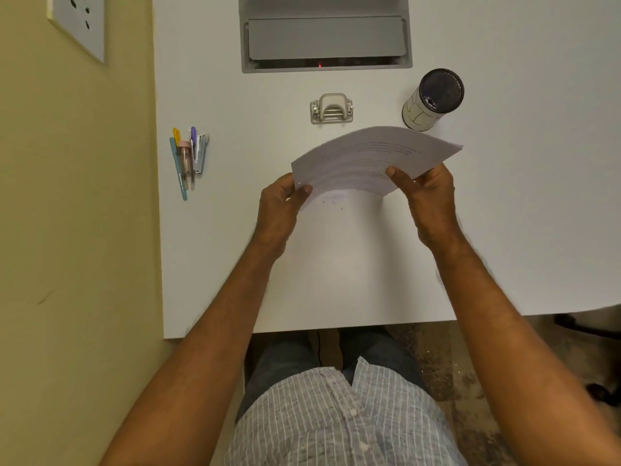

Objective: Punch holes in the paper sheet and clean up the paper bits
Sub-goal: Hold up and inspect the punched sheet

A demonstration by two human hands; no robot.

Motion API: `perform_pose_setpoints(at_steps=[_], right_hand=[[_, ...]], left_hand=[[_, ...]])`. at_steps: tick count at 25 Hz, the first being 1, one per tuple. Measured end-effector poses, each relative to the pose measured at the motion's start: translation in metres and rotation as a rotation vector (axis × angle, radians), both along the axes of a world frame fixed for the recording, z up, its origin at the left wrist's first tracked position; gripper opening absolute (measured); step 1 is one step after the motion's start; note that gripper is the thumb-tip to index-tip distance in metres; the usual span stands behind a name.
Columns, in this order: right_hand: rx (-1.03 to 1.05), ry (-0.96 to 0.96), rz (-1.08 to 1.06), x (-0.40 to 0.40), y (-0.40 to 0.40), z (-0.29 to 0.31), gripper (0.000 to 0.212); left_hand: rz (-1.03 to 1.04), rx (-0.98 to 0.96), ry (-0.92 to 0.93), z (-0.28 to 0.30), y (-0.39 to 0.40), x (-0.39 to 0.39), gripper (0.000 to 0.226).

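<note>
Both of my hands hold a white printed paper sheet [369, 159] above the middle of the white desk [336, 270]; it curves upward and looks blurred. My left hand [282, 206] pinches its near left corner and my right hand [426, 200] grips its near right edge. A metal hole punch [331, 108] stands on the desk just beyond the sheet, apart from it. A few tiny dark paper bits [332, 205] lie on the desk under the sheet's near edge.
A dark cylindrical holder [433, 99] stands at the right behind the sheet. Several pens and a stapler [188, 159] lie near the desk's left edge. A grey cable tray [326, 38] is set into the far desk. A yellow wall with a socket [79, 25] is on the left.
</note>
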State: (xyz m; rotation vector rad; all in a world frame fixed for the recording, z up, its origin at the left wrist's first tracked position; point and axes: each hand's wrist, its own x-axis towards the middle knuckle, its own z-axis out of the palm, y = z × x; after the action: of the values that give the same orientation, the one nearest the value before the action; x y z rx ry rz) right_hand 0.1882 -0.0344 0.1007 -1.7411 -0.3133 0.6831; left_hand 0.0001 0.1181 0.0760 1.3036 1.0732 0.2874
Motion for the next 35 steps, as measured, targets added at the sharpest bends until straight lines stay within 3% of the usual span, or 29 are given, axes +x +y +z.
perform_pose_setpoints(at_steps=[6, 15, 21, 35], right_hand=[[-0.003, -0.015, -0.085, 0.004, -0.004, 0.000, 0.031], [-0.051, -0.027, 0.018, 0.012, -0.011, 0.001, 0.038], [-0.045, -0.041, 0.003, 0.013, -0.012, 0.007, 0.035], [-0.142, -0.072, 0.034, 0.017, -0.004, 0.007, 0.041]], left_hand=[[0.039, 0.056, -0.008, 0.012, -0.003, 0.006, 0.025], [-0.014, 0.133, 0.088, 0.018, -0.006, 0.019, 0.032], [0.004, 0.169, 0.051, 0.022, -0.007, 0.024, 0.031], [0.011, 0.106, 0.082, 0.020, -0.005, 0.032, 0.036]])
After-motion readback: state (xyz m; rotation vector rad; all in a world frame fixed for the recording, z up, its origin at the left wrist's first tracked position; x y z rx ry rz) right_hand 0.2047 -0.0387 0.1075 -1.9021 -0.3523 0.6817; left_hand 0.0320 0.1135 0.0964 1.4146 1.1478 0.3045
